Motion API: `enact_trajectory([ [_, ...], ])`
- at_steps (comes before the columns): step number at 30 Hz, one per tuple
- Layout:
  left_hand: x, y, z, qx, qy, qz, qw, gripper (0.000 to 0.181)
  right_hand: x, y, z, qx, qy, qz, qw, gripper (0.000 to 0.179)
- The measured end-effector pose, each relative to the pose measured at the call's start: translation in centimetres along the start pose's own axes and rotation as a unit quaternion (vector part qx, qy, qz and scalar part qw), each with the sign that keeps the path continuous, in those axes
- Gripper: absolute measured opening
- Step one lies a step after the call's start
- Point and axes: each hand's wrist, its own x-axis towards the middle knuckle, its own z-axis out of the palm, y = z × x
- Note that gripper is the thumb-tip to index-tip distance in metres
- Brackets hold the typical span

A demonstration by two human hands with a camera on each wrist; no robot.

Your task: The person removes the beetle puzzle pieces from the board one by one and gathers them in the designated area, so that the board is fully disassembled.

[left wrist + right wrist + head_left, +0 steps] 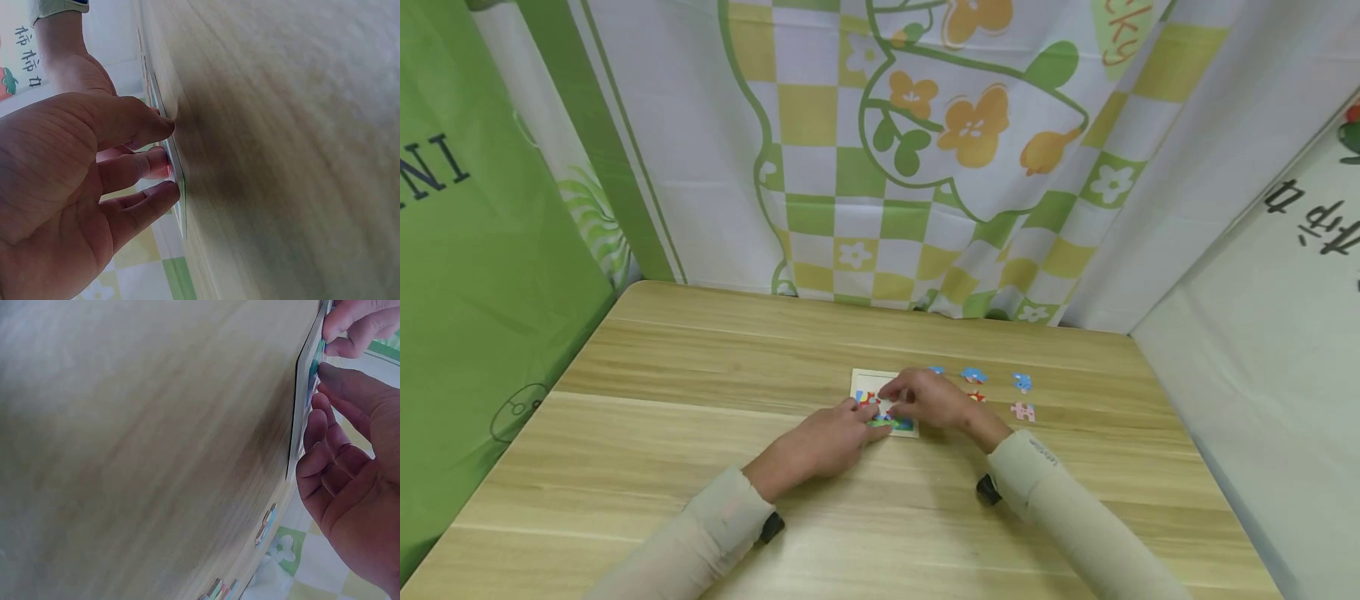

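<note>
A small jigsaw puzzle tray [854, 380] with a pale rim lies on the table, partly filled with colourful pieces and partly covered by both hands. My left hand [831, 437] rests at the tray's lower left, its fairly straight fingers touching the pieces; in the left wrist view the left hand's fingertips [167, 187] meet the tray edge. Over the tray's right side, my right hand [932, 398] has its thumb and index finger around a pale puzzle piece [886, 405], mostly hidden by the fingers. The right hand's other fingers [315, 469] curl inward.
To the right of the tray lie several loose pieces, among them a blue piece [1022, 382], a pink piece [1022, 411], another blue piece [974, 375] and a red-and-yellow piece [976, 397]. A patterned curtain [880, 225] hangs behind the wooden table [700, 358].
</note>
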Motion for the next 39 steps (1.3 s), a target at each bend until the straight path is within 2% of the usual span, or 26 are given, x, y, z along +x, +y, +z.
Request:
enact_trajectory([
  [6, 0.3, 0.0, 0.1, 0.023, 0.016, 0.012, 0.9995, 0.043, 0.2, -0.1, 0.1, -0.030, -0.001, -0.022, 0.9993, 0.027],
  [11, 0.4, 0.1, 0.0, 0.024, 0.011, 0.007, 0.9996, 0.043, 0.2, -0.3, 0.2, -0.021, 0.001, -0.026, 0.9994, 0.027],
  [24, 0.5, 0.3, 0.2, 0.035, 0.020, 0.011, 0.9991, 0.042, 0.3, -1.0, 0.6, 0.014, 0.022, 0.010, 0.9996, 0.024],
  [32, 0.6, 0.3, 0.3, 0.027, 0.015, 0.003, 0.9995, 0.043, 0.7, -1.5, 0.6, 0.022, 0.051, 0.048, 0.9973, 0.008],
  [39, 0.7, 0.3, 0.4, 0.027, 0.014, 0.001, 0.9995, 0.043, 1.1, -1.1, 0.7, 0.028, 0.047, 0.059, 0.9968, 0.008],
])
